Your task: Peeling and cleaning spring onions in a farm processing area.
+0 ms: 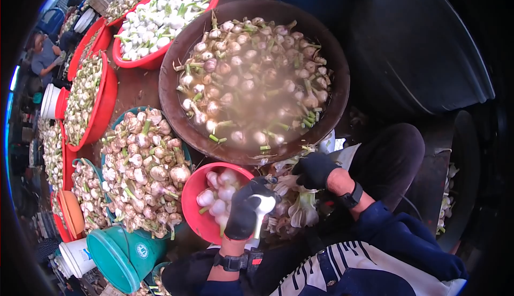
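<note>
My left hand (245,209), in a black glove, is closed around a white peeled garlic bulb (265,204) with its pale stem pointing down. It is beside a red bowl (188,207) holding several clean white bulbs. My right hand (316,170), also gloved in black, is bent over loose garlic skins (303,207) near the rim of a large brown basin (341,95); whether its fingers hold anything is hidden. Cloudy water fills that basin, with many unpeeled garlic bulbs (236,61) and cut green stems in it.
A heaped tub of unpeeled garlic (142,167) stands left, beside a tipped green bucket (108,252). A red tub (150,61) of white garlic and more red tubs (108,107) lie beyond. A person (45,57) sits far left. A large dark container (417,47) stands right.
</note>
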`<state>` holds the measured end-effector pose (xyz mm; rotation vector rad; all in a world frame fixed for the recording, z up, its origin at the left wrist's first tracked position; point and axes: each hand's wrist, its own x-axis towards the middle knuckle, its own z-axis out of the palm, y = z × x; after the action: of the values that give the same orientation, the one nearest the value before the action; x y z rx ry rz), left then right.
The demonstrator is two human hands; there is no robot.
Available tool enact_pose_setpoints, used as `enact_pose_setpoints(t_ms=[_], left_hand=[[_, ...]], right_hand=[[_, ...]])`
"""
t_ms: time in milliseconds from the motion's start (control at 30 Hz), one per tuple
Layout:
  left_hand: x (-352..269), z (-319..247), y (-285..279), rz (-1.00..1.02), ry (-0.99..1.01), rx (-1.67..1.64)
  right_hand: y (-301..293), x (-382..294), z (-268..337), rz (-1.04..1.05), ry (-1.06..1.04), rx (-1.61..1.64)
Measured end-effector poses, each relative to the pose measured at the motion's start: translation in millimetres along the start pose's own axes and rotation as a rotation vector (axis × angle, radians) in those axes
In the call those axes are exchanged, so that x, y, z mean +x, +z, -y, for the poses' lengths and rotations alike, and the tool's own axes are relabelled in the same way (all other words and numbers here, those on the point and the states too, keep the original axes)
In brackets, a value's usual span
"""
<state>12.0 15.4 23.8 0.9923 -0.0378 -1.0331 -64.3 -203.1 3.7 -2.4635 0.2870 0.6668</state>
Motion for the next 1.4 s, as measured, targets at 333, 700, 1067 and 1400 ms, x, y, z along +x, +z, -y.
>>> enact_pose_setpoints(t_ms=[333,700,1067,1400], left_hand=[[19,0,11,0.048,0.104,0.601],[41,25,-32,-0.123,-0.119,0.111],[34,8,-15,-0.333,0.199,0.25],[30,18,5,-0.466,0.464,0.722]], right_hand=[[-14,143,-37,-0.277,0.048,-0.417],[-33,93,-21,-0.212,-0.108,-0.299],[-16,23,44,-0.661,-0.368,0.458],[0,2,73,-0.888,-0.286,0.162]])
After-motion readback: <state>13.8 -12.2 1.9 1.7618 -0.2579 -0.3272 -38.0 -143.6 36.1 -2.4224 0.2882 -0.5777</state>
